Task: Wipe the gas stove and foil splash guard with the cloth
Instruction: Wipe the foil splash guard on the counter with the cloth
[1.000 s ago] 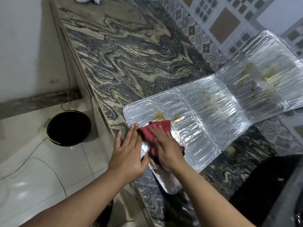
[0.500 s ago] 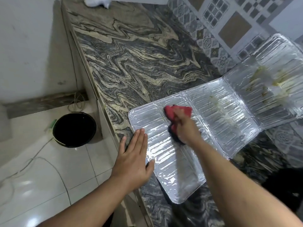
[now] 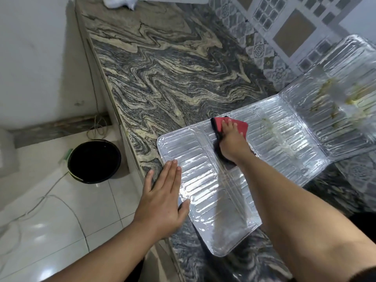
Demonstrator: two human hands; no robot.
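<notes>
Cloth (image 3: 234,124) under right hand (image 3: 233,145); left hand (image 3: 164,198) flat on foil splash guard (image 3: 215,210).

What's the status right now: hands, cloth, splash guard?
Left hand flat on foil splash guard. Right hand presses red cloth there. Yellow-green smears remain ahead.

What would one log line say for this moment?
left hand: flat on foil splash guard edge | right hand: pressing red cloth on guard | far panels: yellow-green smears unwiped

Red cloth (image 3: 234,124) – silver ribbed foil (image 3: 213,180) – grey-cream swirled counter (image 3: 173,68).
</notes>
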